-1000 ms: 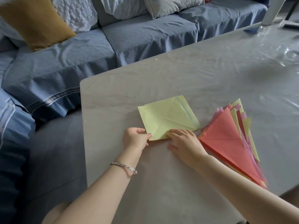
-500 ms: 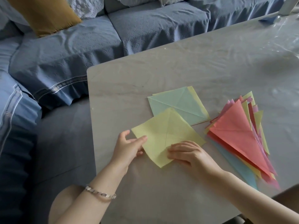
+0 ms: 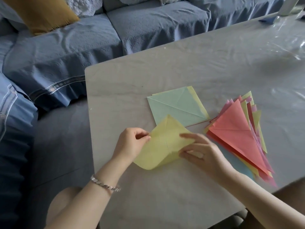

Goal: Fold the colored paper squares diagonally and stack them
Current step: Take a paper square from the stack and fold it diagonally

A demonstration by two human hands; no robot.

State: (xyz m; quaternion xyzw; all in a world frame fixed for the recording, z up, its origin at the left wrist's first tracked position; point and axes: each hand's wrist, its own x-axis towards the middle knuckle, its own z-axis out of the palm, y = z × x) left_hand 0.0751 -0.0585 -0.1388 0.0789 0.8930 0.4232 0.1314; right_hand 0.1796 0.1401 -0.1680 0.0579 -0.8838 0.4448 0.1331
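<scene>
We hold the thin yellow paper square [image 3: 162, 146] curled just above the grey table [image 3: 165, 76]; it looks light, limp, easily creased, best taken at opposite corners; our left hand [image 3: 130, 144] pinches one edge, our right hand [image 3: 203, 154] has its grip clamped on the other; the pale green creased squares [image 3: 175, 106] and the fanned pile of folded coloured triangles [image 3: 237, 129] lie near, leaving room.

Matt yellow paper square [image 3: 162, 146] curls softly. Glossy clear plastic covers the table [image 3: 214, 66]. Quilted blue cloth drapes the sofa [image 3: 82, 47].
</scene>
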